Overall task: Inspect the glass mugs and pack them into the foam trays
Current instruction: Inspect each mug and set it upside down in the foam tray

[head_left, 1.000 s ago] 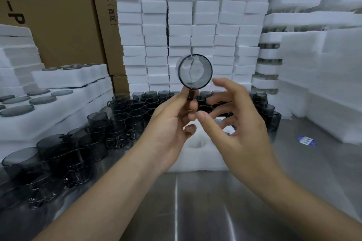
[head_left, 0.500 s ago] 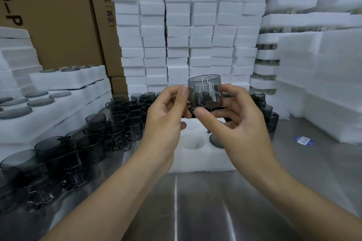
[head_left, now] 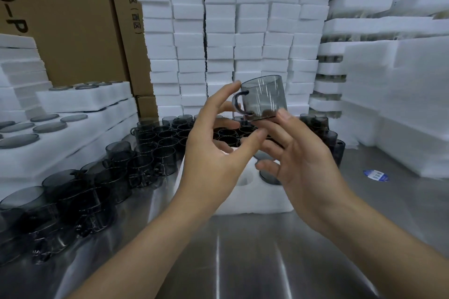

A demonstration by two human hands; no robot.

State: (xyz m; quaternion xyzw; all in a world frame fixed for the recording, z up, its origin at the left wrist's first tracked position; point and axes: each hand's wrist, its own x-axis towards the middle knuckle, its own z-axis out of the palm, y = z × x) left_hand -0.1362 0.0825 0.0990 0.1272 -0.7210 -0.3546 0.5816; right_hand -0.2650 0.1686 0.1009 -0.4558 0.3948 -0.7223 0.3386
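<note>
Where the mug is: I see the mug raised at the centre of the frame, above the foam tray and in front of the stacked foam blocks.
Mug's axis: near upright, mouth up, tipped slightly; its handle points toward the left of the frame, at the left hand.
Right hand: the right hand pinches the mug low down, thumb on the bottom edge and fingers under the base. I judge it bears the weight.
Left hand: the left hand is loose and spread, its forefinger touching near the rim above the handle. It grips nothing.
Tray: it lies on the steel table right below both hands. An empty pocket shows, and a packed mug sits just right of it, partly hidden.
Step, as I judge: inspection, with packing next.
What the move turns on: the empty pocket lies below the mug and a little left in frame. The right hand should lower it, watching the handle's heading.
Rest: loose mugs crowd the left and middle, filled trays sit at left, and cardboard boxes stand at upper left.
</note>
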